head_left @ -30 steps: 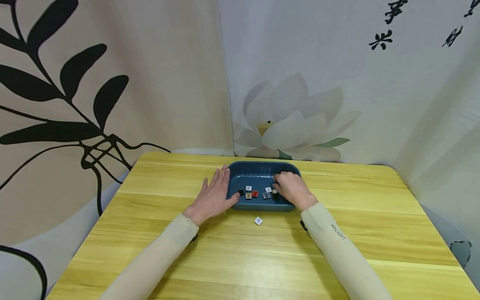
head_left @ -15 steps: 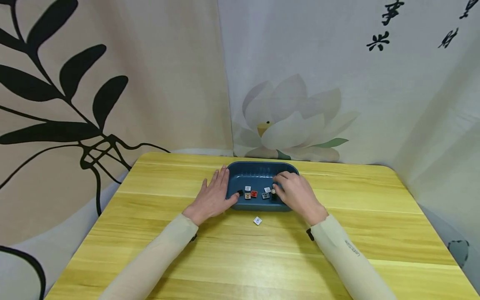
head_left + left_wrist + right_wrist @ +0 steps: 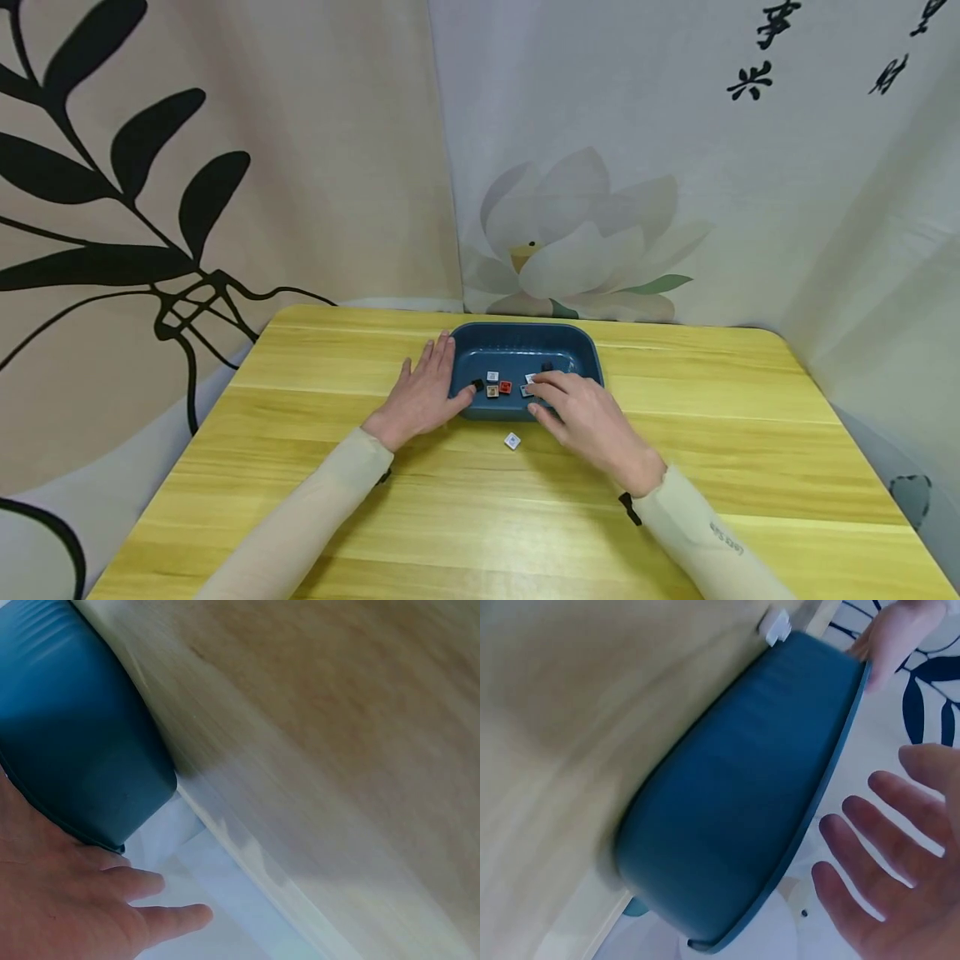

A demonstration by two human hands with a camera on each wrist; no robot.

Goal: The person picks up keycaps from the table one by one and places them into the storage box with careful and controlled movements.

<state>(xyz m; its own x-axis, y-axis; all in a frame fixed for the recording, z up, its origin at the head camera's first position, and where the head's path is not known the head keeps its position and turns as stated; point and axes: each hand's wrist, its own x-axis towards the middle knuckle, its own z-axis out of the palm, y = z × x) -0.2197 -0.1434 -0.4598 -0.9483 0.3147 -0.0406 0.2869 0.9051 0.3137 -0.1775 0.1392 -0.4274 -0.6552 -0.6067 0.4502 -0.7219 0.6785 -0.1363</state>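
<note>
A dark blue rectangular tray [image 3: 525, 329] stands on the wooden table, holding several small square pieces that look like keycaps. Among them are a red piece [image 3: 506, 387], a tan one [image 3: 492, 391], a white one [image 3: 492, 377] and a black one [image 3: 547, 366]. My left hand [image 3: 422, 392] rests against the tray's left side with fingers extended, its thumb over the rim by another black piece [image 3: 477, 384]. Above the tray's near right part hovers my right hand [image 3: 592, 417]; its fingers are spread and hold nothing in the right wrist view. They partly cover some pieces.
One loose white piece [image 3: 512, 441] lies on the table [image 3: 450, 517] just in front of the tray. Behind the table's far edge hangs a printed cloth [image 3: 360, 167] with leaves and a lotus.
My right hand has drawn back from the tray's right inner side toward its near edge, its fingers loosening. A black piece now shows farther back in the tray. The left hand stays put.
</note>
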